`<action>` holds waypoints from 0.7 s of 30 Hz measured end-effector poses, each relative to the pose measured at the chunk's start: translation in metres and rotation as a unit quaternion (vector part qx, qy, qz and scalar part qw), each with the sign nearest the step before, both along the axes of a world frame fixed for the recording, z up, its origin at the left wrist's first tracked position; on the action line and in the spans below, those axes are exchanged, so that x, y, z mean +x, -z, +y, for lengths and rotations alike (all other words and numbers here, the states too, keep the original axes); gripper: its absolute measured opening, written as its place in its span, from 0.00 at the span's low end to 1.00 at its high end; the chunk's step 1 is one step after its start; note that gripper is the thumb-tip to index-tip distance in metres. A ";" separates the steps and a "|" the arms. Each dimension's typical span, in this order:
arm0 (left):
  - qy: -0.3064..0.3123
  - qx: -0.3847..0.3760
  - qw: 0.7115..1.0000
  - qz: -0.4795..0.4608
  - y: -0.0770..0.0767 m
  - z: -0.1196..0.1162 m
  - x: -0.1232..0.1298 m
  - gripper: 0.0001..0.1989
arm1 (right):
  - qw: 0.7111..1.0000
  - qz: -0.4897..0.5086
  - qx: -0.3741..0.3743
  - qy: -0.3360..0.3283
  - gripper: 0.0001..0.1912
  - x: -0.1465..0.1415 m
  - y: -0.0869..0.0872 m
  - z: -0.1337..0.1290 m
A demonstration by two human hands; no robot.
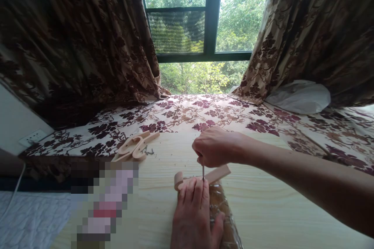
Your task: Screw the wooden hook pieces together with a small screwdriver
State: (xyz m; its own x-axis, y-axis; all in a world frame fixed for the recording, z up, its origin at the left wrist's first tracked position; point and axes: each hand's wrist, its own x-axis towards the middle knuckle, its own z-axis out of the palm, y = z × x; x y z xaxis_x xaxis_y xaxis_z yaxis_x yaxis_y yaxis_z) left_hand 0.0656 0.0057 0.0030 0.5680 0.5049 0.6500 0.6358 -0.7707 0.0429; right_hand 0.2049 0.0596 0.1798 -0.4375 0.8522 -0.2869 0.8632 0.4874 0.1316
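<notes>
A pale wooden piece [219,174] lies on top of a brown block wrapped in clear, shiny film [218,202]. A rounded end shows left of the fingers and a straight, flat end right of them; the middle is covered, so whether it is one part or two cannot be told.

The left hand [191,212] lies palm down over the wooden piece, fingers extended and close together, thumb spread onto the block. The right hand [214,146], just beyond the wooden piece, is curled in a fist around a thin-shafted tool [203,172], upright, its handle hidden and its lower end beside the left fingertips.

Under the block is a pale wood-grain board [271,202]. Left of the wooden piece and farther away are curved wooden parts [131,147] with small screws [149,151] beside them. Nearer, also to its left, a pixelated patch [108,202] makes any lettering unreadable. Beyond the wooden piece spread a floral cloth [187,113], patterned curtains [117,46] and a dark-framed window [210,19].
</notes>
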 end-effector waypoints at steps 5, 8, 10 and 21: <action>0.003 -0.004 1.000 0.006 -0.005 0.000 -0.001 0.23 | 1.000 0.004 -0.015 -0.022 0.12 -0.004 -0.005 -0.003; 0.005 -0.010 1.000 0.009 -0.005 -0.001 -0.001 0.23 | 1.000 0.009 -0.022 -0.017 0.12 -0.003 -0.004 -0.002; 0.003 -0.008 1.000 0.007 -0.003 -0.001 -0.001 0.24 | 1.000 0.010 -0.029 -0.002 0.13 0.001 -0.002 -0.001; 0.004 0.068 0.996 0.059 0.009 0.010 -0.007 0.25 | 0.999 -0.007 -0.039 -0.015 0.15 -0.002 -0.016 0.000</action>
